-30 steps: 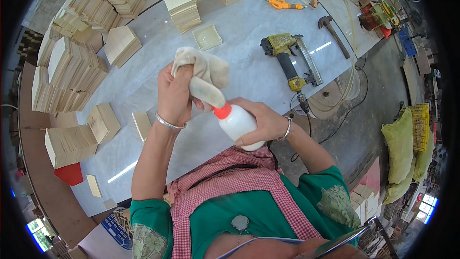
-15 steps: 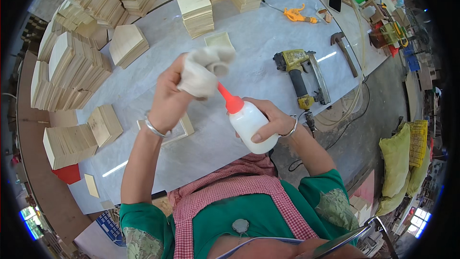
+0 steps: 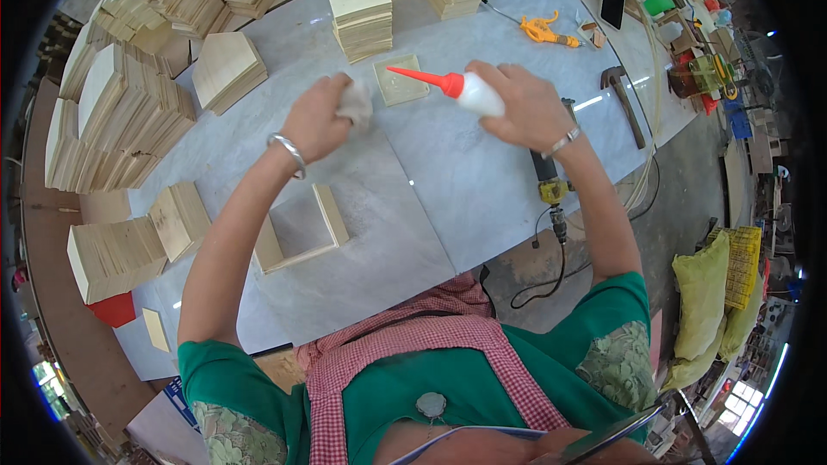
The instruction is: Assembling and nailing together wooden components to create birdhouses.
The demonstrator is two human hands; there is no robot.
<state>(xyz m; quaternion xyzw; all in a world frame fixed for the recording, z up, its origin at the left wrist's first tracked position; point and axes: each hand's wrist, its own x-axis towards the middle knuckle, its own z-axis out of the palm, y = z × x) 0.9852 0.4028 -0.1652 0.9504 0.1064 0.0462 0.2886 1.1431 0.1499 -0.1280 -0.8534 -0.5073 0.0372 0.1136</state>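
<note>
My right hand [image 3: 530, 108] grips a white squeeze bottle [image 3: 481, 96], tilted on its side. Its long red nozzle points left, above a small pale square piece [image 3: 401, 90] on the table. In my left hand [image 3: 320, 120] is a crumpled off-white cloth [image 3: 355, 105], slightly blurred and well apart from the bottle. Nearer to me lies a three-sided frame of light wood strips [image 3: 303, 257], touched by neither hand. A yellow and black nail gun [image 3: 546, 174] lies partly hidden behind my right hand and forearm.
Stacks of thin wooden boards [image 3: 129, 120] line the left and far sides, with a shorter stack [image 3: 360, 17] at the back. To the right are an orange air blow gun [image 3: 548, 31], a hammer [image 3: 624, 108] and a phone [image 3: 612, 0]. A hose [image 3: 564, 267] hangs past the table edge.
The cloth has come off the red nozzle and moved left with my left hand. My right hand has carried the bottle up and right, turning it from upright to sideways.
</note>
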